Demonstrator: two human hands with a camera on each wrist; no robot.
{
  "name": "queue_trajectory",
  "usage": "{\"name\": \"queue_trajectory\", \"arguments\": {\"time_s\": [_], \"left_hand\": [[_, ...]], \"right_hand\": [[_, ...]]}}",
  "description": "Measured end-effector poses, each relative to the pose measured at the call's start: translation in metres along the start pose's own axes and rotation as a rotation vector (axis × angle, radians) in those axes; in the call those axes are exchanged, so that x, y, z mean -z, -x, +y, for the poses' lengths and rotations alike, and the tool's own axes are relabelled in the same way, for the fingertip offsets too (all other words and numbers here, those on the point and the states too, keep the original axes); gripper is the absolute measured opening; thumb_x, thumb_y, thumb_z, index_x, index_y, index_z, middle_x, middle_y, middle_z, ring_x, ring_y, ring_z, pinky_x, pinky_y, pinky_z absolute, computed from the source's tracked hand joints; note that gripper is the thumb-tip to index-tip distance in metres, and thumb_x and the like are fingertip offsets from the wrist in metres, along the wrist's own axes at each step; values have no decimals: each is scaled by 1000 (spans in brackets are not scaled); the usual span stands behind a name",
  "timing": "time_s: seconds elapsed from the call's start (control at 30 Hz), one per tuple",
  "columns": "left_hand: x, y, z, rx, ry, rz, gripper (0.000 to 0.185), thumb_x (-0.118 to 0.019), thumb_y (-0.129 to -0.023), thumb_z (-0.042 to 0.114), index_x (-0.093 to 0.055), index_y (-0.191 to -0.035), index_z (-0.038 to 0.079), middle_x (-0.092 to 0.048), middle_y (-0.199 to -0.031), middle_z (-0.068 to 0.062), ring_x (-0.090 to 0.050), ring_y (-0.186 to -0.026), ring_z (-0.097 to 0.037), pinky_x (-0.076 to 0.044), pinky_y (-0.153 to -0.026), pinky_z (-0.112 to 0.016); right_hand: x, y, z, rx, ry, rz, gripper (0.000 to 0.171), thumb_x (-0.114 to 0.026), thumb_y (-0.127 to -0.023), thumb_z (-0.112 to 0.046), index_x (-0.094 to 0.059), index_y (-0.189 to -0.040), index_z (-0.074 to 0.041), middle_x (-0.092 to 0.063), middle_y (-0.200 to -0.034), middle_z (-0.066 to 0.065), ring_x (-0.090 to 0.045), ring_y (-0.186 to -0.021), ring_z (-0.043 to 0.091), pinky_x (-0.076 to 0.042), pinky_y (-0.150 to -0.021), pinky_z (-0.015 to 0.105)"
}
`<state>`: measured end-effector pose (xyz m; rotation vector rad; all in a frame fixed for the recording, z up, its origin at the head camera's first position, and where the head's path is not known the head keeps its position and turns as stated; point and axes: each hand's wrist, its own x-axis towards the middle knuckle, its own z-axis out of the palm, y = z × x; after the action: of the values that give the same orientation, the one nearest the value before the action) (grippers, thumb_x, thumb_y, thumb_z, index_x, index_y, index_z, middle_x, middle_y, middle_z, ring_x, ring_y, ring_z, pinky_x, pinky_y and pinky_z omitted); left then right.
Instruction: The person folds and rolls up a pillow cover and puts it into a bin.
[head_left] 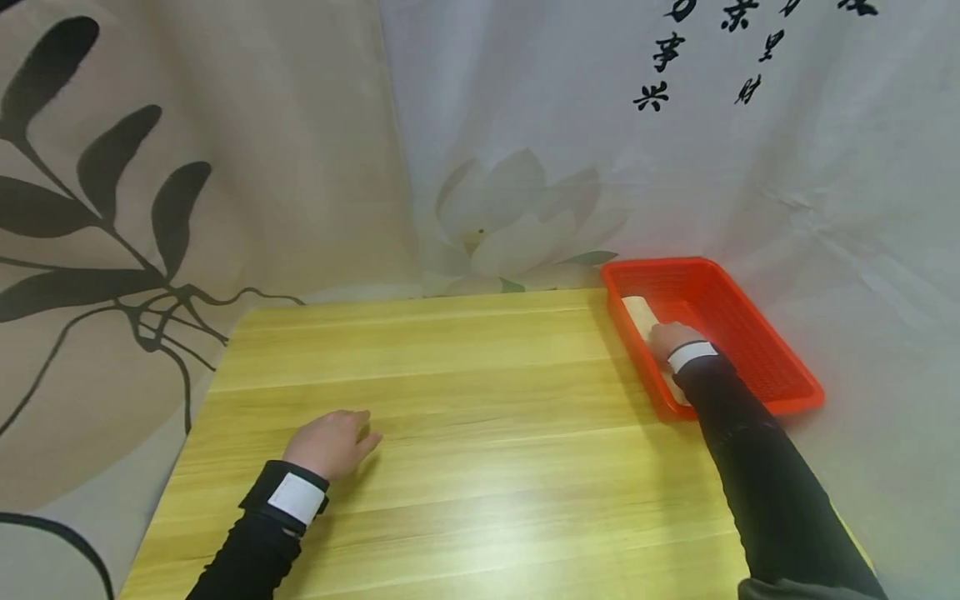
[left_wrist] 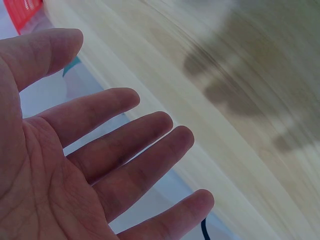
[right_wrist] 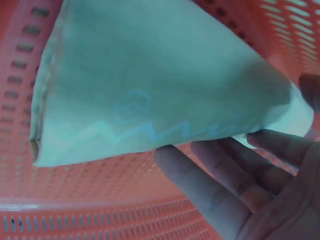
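A pale folded cloth with a blue zigzag mark lies along the left side of a red perforated basket. My right hand reaches into the basket and is on the cloth. In the right wrist view the cloth has its near end pinched between the fingers below and the thumb at the right edge, with the basket wall behind. My left hand rests palm down on the wooden table. The left wrist view shows this hand holding nothing, its fingers relaxed and spread.
The basket sits at the table's far right corner, overhanging the right edge. Printed fabric backdrops hang close behind and beside the table. Black sleeves with white cuffs cover both forearms.
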<state>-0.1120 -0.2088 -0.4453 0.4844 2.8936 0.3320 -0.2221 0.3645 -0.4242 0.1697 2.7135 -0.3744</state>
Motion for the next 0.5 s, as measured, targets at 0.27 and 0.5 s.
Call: {"name": "queue_trajectory", "arguments": {"time_s": [0.27, 0.5], "left_hand": [[2, -2, 4, -11, -3, -11, 50, -67, -105, 31, -66, -136, -9, -71, -130, -29, -67, -123, -48, -54, -105, -60], [3, -4, 5, -20, -8, -15, 50, -67, -105, 32, -67, -135, -9, -71, -129, -29, -67, -122, -48, -54, -104, -61]], "right_hand": [[-12, -32, 21, 146, 89, 42, 47, -51, -108, -29, -64, -139, 4, -72, -125, 26, -64, -109, 44, -47, -109, 68], [-6, -15, 14, 103, 31, 33, 62, -46, -113, -43, -48, -158, -1, -54, -153, 30, -51, -139, 52, -36, -117, 72]]}}
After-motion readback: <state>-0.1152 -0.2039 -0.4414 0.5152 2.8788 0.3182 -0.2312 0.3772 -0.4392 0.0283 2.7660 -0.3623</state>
